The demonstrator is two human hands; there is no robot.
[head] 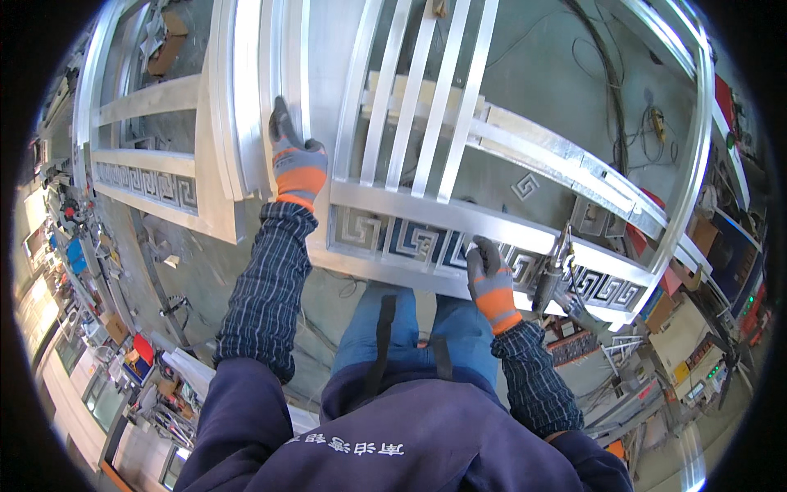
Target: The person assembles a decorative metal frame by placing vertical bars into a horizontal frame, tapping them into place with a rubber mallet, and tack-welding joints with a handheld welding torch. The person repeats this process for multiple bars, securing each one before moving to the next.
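Note:
My left hand [299, 163], in a grey and orange work glove, rests on long aluminium profiles [247, 92]. Its thumb stands apart from its fingers. In front of me lies an aluminium gate or railing frame [424, 206] with slim upright bars [424, 98]. A band of Greek-key fretwork [418, 241] runs along its near side. My right hand [494, 286], gloved alike, is at this band with curled fingers; whether they pinch a piece is hidden. Just right of it a hand-held power tool [549, 280] leans on the near rail.
A second frame with fretwork [147, 184] lies at the left. One loose key-pattern piece [524, 186] shows through the frame's opening. Dark cables [609, 80] run at the far right. Cluttered shelving or benches [80, 246] line the left, and a machine with lights [707, 363] stands right.

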